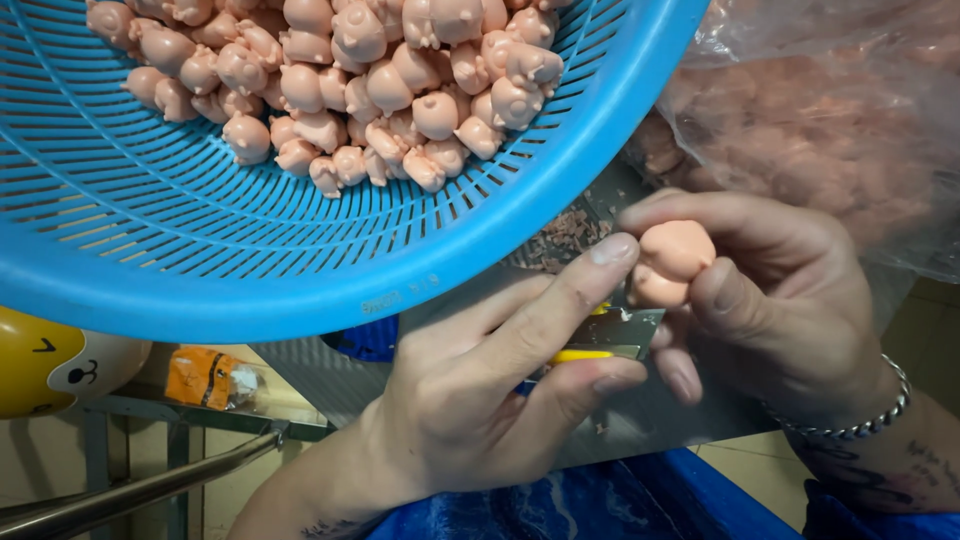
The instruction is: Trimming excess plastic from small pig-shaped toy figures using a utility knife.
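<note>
Both hands work at centre right: my right hand (770, 300) pinches 1 pink figurine (672, 262), my left hand (490, 390) grips a yellow-handled blade (610, 335) just beneath it. I'd judge short, shallow strokes safest, edge angled off the thumb.

The blue basket (300, 290) runs off the top and left edges. The right hand (770, 300) hides part of the pink figure (672, 262); the bag's (820, 120) contents are blurred.

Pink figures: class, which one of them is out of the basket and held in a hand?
The pink figure pinched in the right hand, beside the blade; the others lie heaped in the blue basket.
</note>
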